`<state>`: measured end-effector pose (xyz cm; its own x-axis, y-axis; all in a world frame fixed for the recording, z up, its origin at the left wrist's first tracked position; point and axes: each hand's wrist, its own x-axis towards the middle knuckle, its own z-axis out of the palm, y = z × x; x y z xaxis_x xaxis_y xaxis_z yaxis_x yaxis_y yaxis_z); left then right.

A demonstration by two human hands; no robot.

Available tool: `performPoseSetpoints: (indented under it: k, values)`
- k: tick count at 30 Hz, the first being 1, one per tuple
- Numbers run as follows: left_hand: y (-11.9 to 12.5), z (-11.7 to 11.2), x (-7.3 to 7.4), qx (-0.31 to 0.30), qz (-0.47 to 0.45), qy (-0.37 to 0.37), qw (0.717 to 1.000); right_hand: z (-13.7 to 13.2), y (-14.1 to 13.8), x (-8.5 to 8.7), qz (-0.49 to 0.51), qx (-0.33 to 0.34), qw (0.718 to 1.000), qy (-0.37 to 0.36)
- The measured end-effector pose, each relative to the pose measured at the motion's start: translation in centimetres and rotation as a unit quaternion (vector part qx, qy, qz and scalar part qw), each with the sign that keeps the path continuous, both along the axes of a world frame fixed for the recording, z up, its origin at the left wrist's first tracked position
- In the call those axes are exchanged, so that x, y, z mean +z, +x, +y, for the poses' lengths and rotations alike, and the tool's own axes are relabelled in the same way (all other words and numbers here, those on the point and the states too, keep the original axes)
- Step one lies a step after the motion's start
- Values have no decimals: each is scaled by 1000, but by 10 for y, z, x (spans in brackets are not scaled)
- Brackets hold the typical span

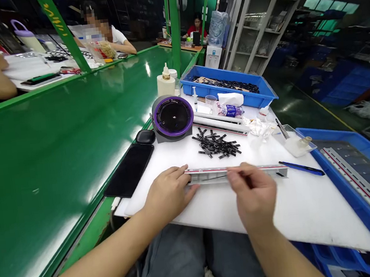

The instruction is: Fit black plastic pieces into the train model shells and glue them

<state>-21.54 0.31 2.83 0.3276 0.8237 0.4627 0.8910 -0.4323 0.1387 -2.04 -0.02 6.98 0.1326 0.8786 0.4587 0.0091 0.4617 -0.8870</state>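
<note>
Looked mid-job from where I stood. Left hand [168, 189] clamped on left end of one strip [208, 174], frame centre; right hand [255, 189] apart, bunched mid-strip, couldn't tell on what. One dark bit [279, 174] sat near strip's right end. Beyond: one heap of black pieces [218, 144], too tangled to count, apparently unused. One blue bin [256, 99], right of upper centre, held more dark parts [232, 85].

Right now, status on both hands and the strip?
Left hand gripping strip at left end. Right hand pinched at its middle, contents unclear. Blue pen-like tool by strip's right end; black pieces piled beyond.
</note>
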Motion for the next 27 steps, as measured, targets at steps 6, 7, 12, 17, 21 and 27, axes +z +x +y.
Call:
performPoseSetpoints:
  k: [6, 7, 12, 17, 21, 27]
  values:
    - [0, 0, 0, -6, -10, 10, 1000, -1, -24, -23, -86, 30, 996, 12]
    - [0, 0, 0, -6, -10, 9, 1000, 0, -25, -24, -94, 31, 995, 9]
    - [0, 1, -1, -8, -9, 5, 1000, 2, -30, -25, -129, 37, 991, -1]
    - [0, 1, 0, -10, -6, 13, 1000, -1, -21, -14, -87, 4, 996, 10]
    - [0, 0, 1, -6, 5, 21, 1000, 1, 10, 12, -27, -44, 997, 52]
    - [-1, 1, -1, -4, 15, 26, 1000, 50, 101, 54, -3, -280, 937, 208]
